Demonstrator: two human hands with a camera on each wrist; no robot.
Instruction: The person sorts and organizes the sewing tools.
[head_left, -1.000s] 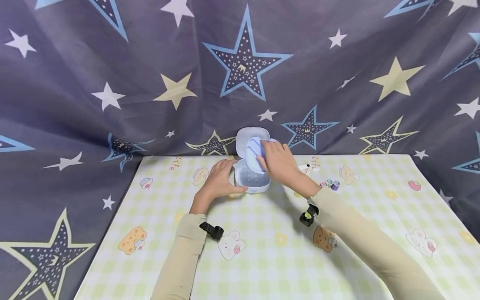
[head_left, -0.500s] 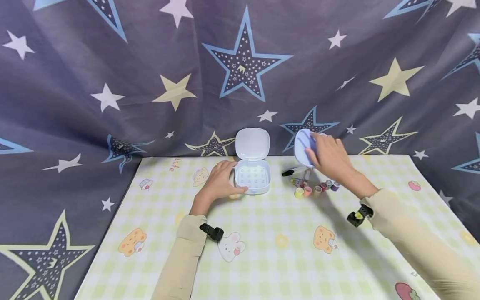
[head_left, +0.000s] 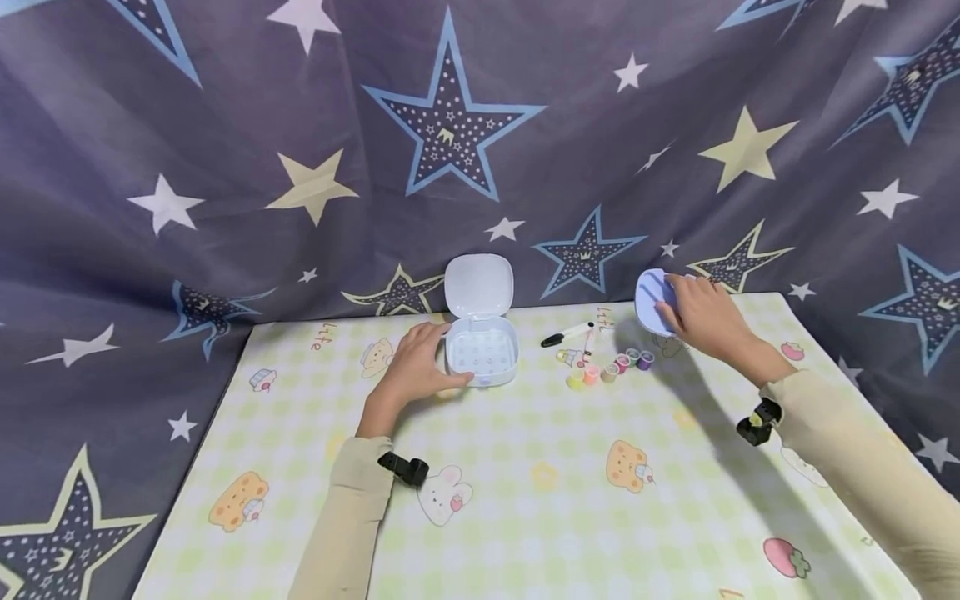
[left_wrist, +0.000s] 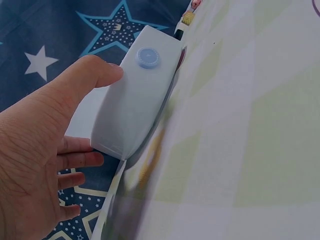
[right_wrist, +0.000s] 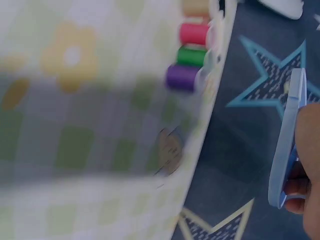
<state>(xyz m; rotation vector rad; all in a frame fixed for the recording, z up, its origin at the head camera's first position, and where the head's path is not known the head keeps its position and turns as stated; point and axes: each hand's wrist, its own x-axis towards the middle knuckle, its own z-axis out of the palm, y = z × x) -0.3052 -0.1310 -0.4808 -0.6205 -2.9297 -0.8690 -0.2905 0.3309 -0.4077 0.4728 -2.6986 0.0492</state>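
A pale-blue plastic box (head_left: 483, 379) stands on the table with its lid (head_left: 478, 285) raised behind it; rows of small round marks show on its floor. My left hand (head_left: 412, 367) holds the box's left side, thumb on the front wall near the round blue catch (left_wrist: 148, 58), fingers behind. To the right, my right hand (head_left: 708, 321) grips a shallow light-blue plastic tray (head_left: 649, 302) with rounded corners, raised above the table. In the right wrist view the tray (right_wrist: 286, 145) is edge-on, and the fingers are partly hidden behind it.
Several thread spools (head_left: 609, 372) in different colours lie between the box and my right hand. Behind them is a slim white tool with a black end (head_left: 553, 339). A star-patterned cloth (head_left: 420, 217) hangs along the table's back edge.
My right hand has carried the tray from above the box to the right, past the spools. My left hand has stayed at the box. The head view has shifted slightly right.
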